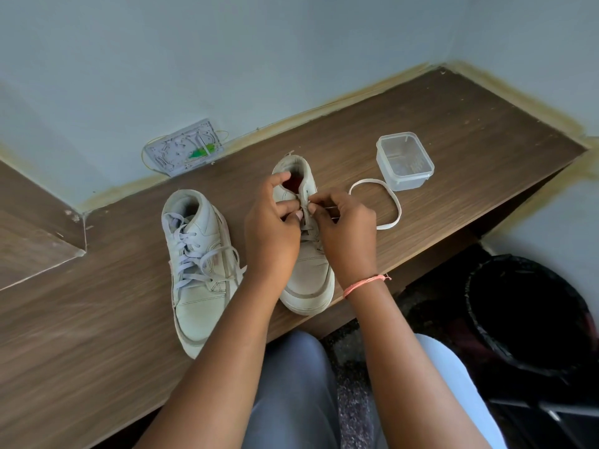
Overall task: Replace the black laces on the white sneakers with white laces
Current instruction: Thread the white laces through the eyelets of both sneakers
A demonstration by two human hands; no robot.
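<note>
White lace (385,202) runs in a loose loop over the desk (453,131), just right of the right shoe (308,273), its near end led back to the upper eyelets. That shoe stands near the desk's front edge, toe toward the person, and serves as landmark. Left hand (272,234): fingers curled over the shoe's collar and tongue, thumb and forefinger pinching at the eyelet row. Right hand (343,231): fingertips pinched on the lace end where it meets the top eyelets; a pink thread (363,283) circles its wrist. Whether the tip is already through a hole cannot be told, since the fingers cover it. Left shoe (197,264), just left of the landmark, carries pale lacing to the top with ends lying loose over its side; no black lace is visible anywhere. Judged step: threading the last upper eyelets of the right shoe, the task being well advanced. The next move would call for a steady pinch on the tip, the left hand holding the eyelet flap firm, then drawing the slack loop through without twisting the flat lace. Behind and right of the landmark, a clear tub (405,166), touching the loop's far bend. Behind and left, a wall plate (184,147). Below right, off the desk, a dark bin (531,319)
</note>
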